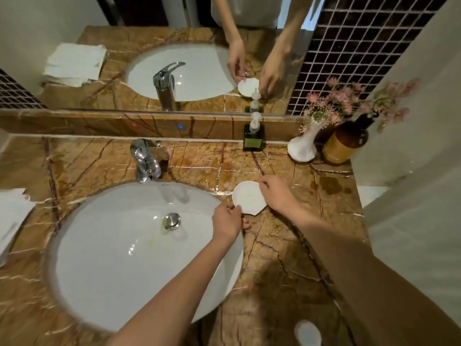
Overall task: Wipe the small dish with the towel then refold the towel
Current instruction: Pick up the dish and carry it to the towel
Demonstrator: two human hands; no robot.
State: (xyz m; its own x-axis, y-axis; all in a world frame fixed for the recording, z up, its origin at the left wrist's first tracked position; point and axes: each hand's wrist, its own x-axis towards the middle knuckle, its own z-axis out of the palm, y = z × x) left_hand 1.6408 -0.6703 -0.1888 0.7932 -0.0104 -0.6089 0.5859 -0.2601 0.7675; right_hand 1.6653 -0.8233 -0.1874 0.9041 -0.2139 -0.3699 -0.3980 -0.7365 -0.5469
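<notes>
between both hands — small white shell-shaped dish, faint greenish smear

The tabletop is brown and amber marble, crossed by dark maroon veins and thin white ones. The sink set in it is plain white, with a faint yellowish-green smear near the silver drain. The small dish is white too (a pale greenish mark shows at its centre). The towel at the left edge is white. The faucet is shiny chrome. The soap bottle is dark green with a white pump. A white vase holds pink flowers, beside what seems an amber-brown bottle. The wall tiles are dark squares in a white grid.
</notes>
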